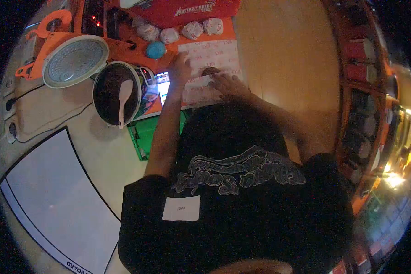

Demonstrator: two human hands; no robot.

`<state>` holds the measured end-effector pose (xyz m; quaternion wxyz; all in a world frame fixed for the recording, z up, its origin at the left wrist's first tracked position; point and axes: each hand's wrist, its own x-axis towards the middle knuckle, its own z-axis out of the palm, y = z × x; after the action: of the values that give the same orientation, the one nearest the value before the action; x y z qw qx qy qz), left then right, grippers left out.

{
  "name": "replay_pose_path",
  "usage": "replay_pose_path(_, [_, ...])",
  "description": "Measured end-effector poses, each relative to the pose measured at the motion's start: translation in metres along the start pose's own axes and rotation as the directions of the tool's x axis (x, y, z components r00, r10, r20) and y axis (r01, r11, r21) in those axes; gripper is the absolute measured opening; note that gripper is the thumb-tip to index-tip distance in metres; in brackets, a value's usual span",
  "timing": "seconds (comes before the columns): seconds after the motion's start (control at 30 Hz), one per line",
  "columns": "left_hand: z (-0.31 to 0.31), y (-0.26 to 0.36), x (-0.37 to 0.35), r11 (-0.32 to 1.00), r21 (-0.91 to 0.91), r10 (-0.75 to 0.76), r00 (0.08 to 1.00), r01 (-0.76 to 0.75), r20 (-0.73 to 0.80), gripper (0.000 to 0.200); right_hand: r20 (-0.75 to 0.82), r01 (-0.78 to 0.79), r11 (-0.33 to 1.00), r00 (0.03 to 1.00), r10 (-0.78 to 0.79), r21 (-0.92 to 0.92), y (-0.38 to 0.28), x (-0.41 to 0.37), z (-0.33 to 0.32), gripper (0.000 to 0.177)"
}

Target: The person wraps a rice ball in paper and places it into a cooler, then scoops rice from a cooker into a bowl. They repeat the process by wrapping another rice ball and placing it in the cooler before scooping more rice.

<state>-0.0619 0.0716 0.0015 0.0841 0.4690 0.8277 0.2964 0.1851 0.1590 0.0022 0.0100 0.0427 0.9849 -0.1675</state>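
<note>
A sheet of white wrapping paper [214,54] with red print lies flat on the orange work surface. Upon it is a small dark brown lump [210,71], partly covered, whose kind I cannot make out. My right hand [233,87] lies over the paper at the lump's near side, fingers spread. At the paper's left edge is my left hand [181,65]; its fingers are blurred and I cannot see whether they grip anything. Beyond the sheet, several paper-wrapped bundles [192,30] stand in a row, with a blue ball-like object [155,50] in front of them.
To the left stands a rice cooker [106,107] with its lid [75,60] raised and a pale rice paddle [125,98] in it. A lit phone [163,86] lies beside my left forearm. A red box [169,13], green tray [150,134] and white board [59,201] surround the area.
</note>
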Motion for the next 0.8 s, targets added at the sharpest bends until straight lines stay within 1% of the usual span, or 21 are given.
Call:
replay_pose_path(0.03, [0.016,-0.006,0.018,1.000,-0.003,0.002,1.000,-0.002,-0.001,0.032,-0.002,-0.002,1.000,1.000,0.002,-0.023,-0.001,0.000,-0.001,0.067])
replay_pose_path(0.1, [0.040,-0.010,0.043,0.947,0.284,0.150,0.988,-0.153,0.033,0.032,-0.012,0.029,0.998,0.999,-0.030,-0.056,0.002,0.000,0.008,0.068])
replay_pose_path(0.13, [0.046,-0.016,0.049,0.947,0.282,0.154,0.988,-0.156,0.028,0.032,-0.026,0.061,0.994,0.998,-0.064,-0.092,0.005,0.003,0.008,0.069])
replay_pose_path(0.17, [0.051,-0.022,0.054,0.920,0.345,0.170,0.982,-0.186,0.079,0.031,-0.030,0.059,0.993,0.998,-0.062,-0.099,0.007,0.003,0.006,0.069])
replay_pose_path(0.2, [0.050,-0.022,0.057,0.887,0.408,0.179,0.975,-0.219,0.133,0.030,-0.007,0.071,0.995,0.997,-0.072,-0.071,0.005,0.002,0.001,0.059])
replay_pose_path(0.23, [0.049,-0.023,0.060,0.884,0.410,0.185,0.974,-0.224,0.133,0.030,0.013,0.081,0.996,0.997,-0.081,-0.042,0.004,0.002,-0.005,0.050])
replay_pose_path(0.27, [0.048,-0.024,0.060,0.906,0.365,0.174,0.975,-0.214,0.140,0.028,0.005,0.076,0.996,0.997,-0.076,-0.040,0.003,0.003,-0.009,0.050])
replay_pose_path(0.33, [0.033,-0.012,0.050,0.924,0.319,0.165,0.972,-0.212,0.166,0.027,0.084,0.056,0.988,0.995,-0.045,-0.142,-0.003,0.001,-0.016,0.051])
replay_pose_path(0.37, [0.007,0.013,0.042,0.968,0.183,0.121,0.961,-0.169,0.248,0.022,0.084,0.046,0.990,0.996,-0.035,-0.132,-0.003,0.001,-0.009,0.051])
replay_pose_path(0.4, [-0.015,0.036,0.032,0.993,0.049,0.087,0.939,-0.110,0.332,0.019,0.028,0.059,0.991,0.998,-0.056,-0.124,0.002,0.003,0.003,0.061])
replay_pose_path(0.43, [-0.028,0.049,0.020,0.992,0.051,0.090,0.935,-0.114,0.343,0.019,-0.028,0.074,0.990,0.997,-0.077,-0.119,0.006,0.006,0.015,0.072])
replay_pose_path(0.47, [-0.039,0.060,0.009,0.973,0.108,0.143,0.899,-0.205,0.414,0.017,-0.031,0.066,0.991,0.997,-0.070,-0.114,0.010,0.005,0.023,0.072])
replay_pose_path(0.5, [-0.046,0.068,0.000,0.942,0.159,0.188,0.855,-0.297,0.483,0.018,-0.084,0.108,0.983,0.989,-0.121,-0.146,0.015,0.003,0.030,0.070])
replay_pose_path(0.53, [-0.039,0.063,-0.016,0.940,0.160,0.191,0.854,-0.301,0.484,0.018,-0.135,0.150,0.972,0.975,-0.175,-0.181,0.018,0.003,0.034,0.068])
replay_pose_path(0.57, [-0.023,0.049,-0.039,0.926,0.164,0.237,0.861,-0.341,0.451,0.019,-0.137,0.148,0.972,0.975,-0.174,-0.182,0.018,0.004,0.030,0.068])
replay_pose_path(0.6, [-0.014,0.040,-0.054,0.910,0.171,0.282,0.864,-0.379,0.417,0.020,-0.012,0.132,0.989,0.991,-0.133,-0.068,0.018,0.004,0.024,0.056])
replay_pose_path(0.63, [-0.013,0.042,-0.060,0.908,0.173,0.283,0.864,-0.380,0.416,0.020,0.117,0.099,0.994,0.988,-0.104,0.044,0.018,0.005,0.023,0.046])
replay_pose_path(0.7, [-0.010,0.043,-0.071,0.877,0.296,0.206,0.853,-0.378,0.480,0.023,0.136,0.080,0.994,0.987,-0.089,0.069,0.018,0.006,0.015,0.051])
replay_pose_path(0.73, [-0.008,0.040,-0.073,0.879,0.295,0.204,0.854,-0.375,0.478,0.023,0.157,0.061,0.994,0.985,-0.075,0.091,0.016,0.007,0.009,0.057])
replay_pose_path(0.77, [-0.006,0.036,-0.074,0.878,0.283,0.221,0.853,-0.385,0.474,0.024,0.161,0.066,0.994,0.984,-0.080,0.090,0.017,0.004,0.002,0.057])
replay_pose_path(0.8, [-0.005,0.033,-0.075,0.877,0.274,0.237,0.852,-0.394,0.466,0.025,0.171,-0.152,0.966,0.978,0.116,0.210,0.008,0.004,-0.046,0.052])
